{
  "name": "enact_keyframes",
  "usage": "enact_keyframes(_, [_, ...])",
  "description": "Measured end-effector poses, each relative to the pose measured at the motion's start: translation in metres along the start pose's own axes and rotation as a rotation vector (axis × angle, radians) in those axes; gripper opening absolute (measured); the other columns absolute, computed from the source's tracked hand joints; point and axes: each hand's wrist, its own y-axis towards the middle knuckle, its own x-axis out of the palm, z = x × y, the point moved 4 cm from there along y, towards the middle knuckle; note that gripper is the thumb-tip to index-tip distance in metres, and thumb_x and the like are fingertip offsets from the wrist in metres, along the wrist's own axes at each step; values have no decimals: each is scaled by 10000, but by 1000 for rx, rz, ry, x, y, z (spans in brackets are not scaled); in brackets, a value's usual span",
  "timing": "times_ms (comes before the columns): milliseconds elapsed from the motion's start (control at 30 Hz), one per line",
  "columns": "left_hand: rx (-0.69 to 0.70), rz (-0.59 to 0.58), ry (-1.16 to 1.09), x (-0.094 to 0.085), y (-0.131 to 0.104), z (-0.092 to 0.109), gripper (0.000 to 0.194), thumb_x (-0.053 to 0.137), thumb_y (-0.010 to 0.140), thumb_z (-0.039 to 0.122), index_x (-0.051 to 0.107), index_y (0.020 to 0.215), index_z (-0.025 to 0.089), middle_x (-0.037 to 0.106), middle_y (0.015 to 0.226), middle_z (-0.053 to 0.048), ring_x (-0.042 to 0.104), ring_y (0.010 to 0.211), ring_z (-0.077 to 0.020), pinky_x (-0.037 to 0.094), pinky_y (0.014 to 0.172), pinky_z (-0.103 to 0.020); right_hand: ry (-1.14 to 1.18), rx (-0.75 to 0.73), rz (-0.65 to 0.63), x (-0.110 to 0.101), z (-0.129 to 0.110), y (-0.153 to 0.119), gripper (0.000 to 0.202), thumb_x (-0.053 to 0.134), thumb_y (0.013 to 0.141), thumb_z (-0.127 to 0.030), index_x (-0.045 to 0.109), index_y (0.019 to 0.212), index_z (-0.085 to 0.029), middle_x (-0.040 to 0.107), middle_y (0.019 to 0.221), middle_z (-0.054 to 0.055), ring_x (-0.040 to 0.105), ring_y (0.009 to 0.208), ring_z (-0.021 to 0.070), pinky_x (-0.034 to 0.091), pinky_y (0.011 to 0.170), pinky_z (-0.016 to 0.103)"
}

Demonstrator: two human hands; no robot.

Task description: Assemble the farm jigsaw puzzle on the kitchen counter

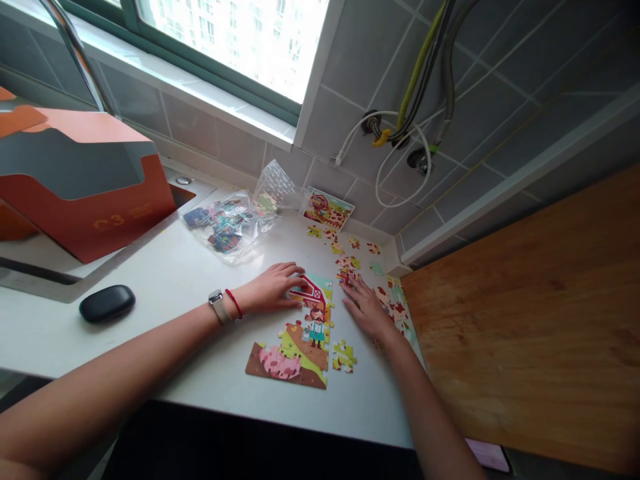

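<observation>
A partly joined jigsaw puzzle lies on the white counter, showing a barn, a figure in a teal skirt and a pink spotted animal. My left hand rests against its upper left side, fingers spread, the tips on the red barn part. To the right of the puzzle, my right hand reaches over the counter with fingers stretched and thumb apart. Its fingertips touch a red and blue jigsaw piece, partly covered by them. A few joined green pieces lie just right of the puzzle's lower part.
Loose pieces are scattered toward the wall, with more beyond my right hand. A picture card leans at the wall. Plastic bags of pieces, a black oval case and an orange box stand left. A wooden panel borders the right.
</observation>
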Motion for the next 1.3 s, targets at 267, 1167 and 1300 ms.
enact_keyframes(267, [-23, -63, 40, -2, 1, 4, 442, 657, 995, 562, 661, 1324, 266, 589, 1465, -120, 512, 1397, -345, 425, 1182, -532, 114, -2, 197, 3, 19, 28, 494, 572, 1010, -492, 680, 1422, -242, 592, 1535, 133, 513, 1448, 316, 376, 1237, 563])
enact_keyframes(1167, [-20, -63, -23, -6, 3, 7, 410, 678, 993, 512, 652, 1335, 287, 563, 1491, -113, 495, 1411, -359, 482, 1140, -579, 277, 93, 428, 7, 46, 33, 503, 721, 901, -458, 712, 1355, -241, 701, 1365, 136, 602, 1316, 339, 434, 1173, 560])
enact_keyframes(1300, [-27, -69, -15, -6, 3, 7, 428, 677, 993, 509, 646, 1349, 273, 557, 1500, -125, 491, 1413, -368, 472, 1150, -591, 310, 149, 441, 3, 46, 35, 537, 769, 857, -435, 721, 1349, -224, 698, 1238, 124, 664, 1165, 304, 501, 1094, 485])
